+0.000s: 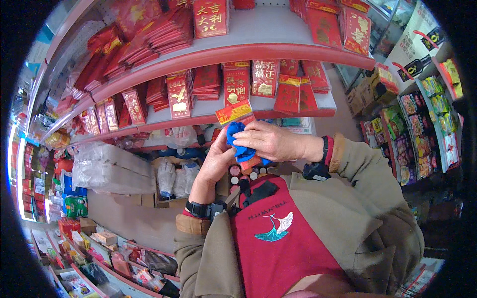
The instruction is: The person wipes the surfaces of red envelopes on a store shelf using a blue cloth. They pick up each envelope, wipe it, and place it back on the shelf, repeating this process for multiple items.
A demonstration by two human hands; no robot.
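My left hand [218,159] holds a flat red and gold packet [234,112] from below, in front of the shelves at chest height. My right hand [271,140] presses a crumpled blue cloth [240,144] against the packet's face. The cloth hides the packet's lower part. Both wrists carry black bands, and I wear a red apron [278,238] over a brown jacket.
Red-edged shelves [208,54] ahead carry rows of red and gold envelopes and packets. Clear plastic-wrapped bundles [112,166] and a cardboard box of wrapped goods [174,179] sit on the lower shelf. A rack of snack packets [422,134] stands to the right. More goods lie at the lower left.
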